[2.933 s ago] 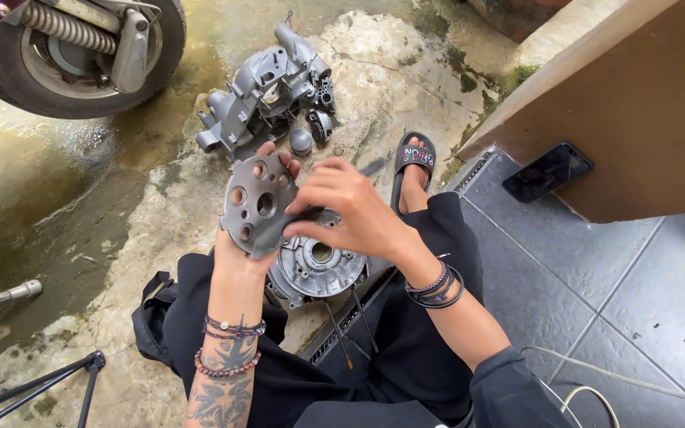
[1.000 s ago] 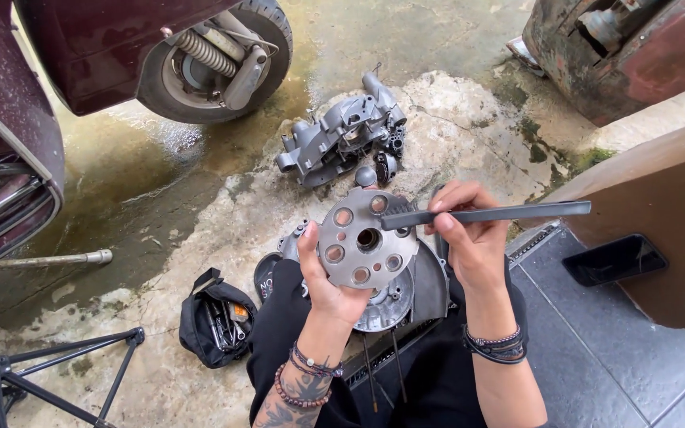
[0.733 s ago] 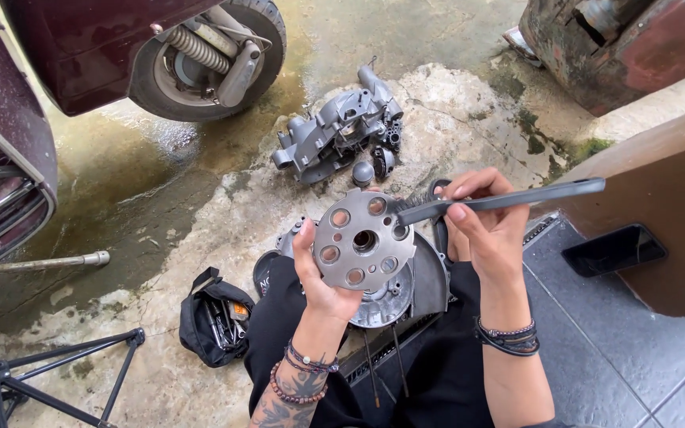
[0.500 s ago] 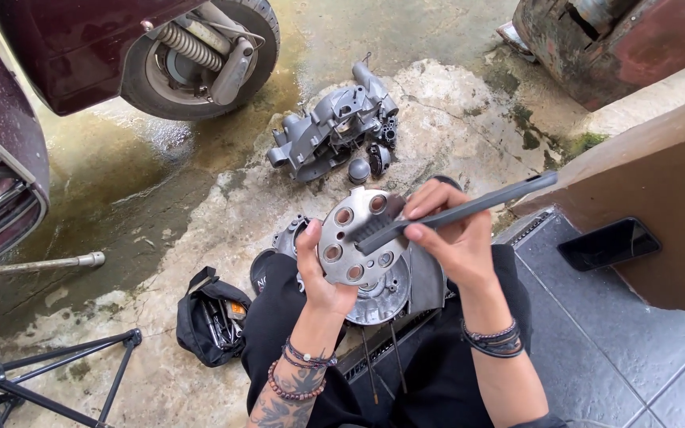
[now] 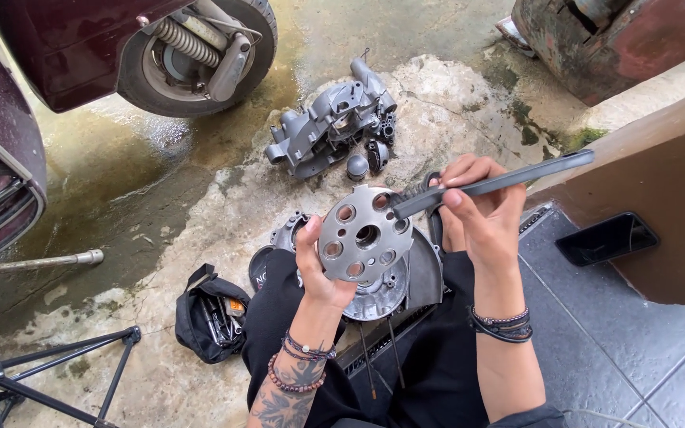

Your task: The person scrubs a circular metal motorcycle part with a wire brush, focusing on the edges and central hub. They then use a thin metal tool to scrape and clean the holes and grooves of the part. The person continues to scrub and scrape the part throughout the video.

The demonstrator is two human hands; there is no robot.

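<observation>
Right now I have one round metal disc [image 5: 365, 235] in my left hand [image 5: 316, 269], a grey plate with a centre hole and a ring of smaller holes around it; I count six of those, though my thumb edge may hide part of one. My left fingers wrap its lower left rim and clamp it, holding it face up above my lap, wrist bent back, forearm rising from the bottom of the view with two bead bracelets on it. My right hand [image 5: 476, 214] pinches one long flat grey metal bar [image 5: 491, 185] between thumb and fingertips, the fingers curled over it; its near end touches the disc's upper right edge, and its far end points up and right toward the brown wall. That wrist carries a stack of dark bands. Under the disc, on my knees, sits one engine cover [image 5: 394, 285], partly hidden. On the wet concrete ahead lies one grey engine casing [image 5: 323, 131] with two small round parts just beside it. One scooter wheel [image 5: 200, 55] stands top left, one black tool pouch [image 5: 212, 315] lies open by my left leg, and one dark phone [image 5: 606, 238] rests on the tiles to my right.
</observation>
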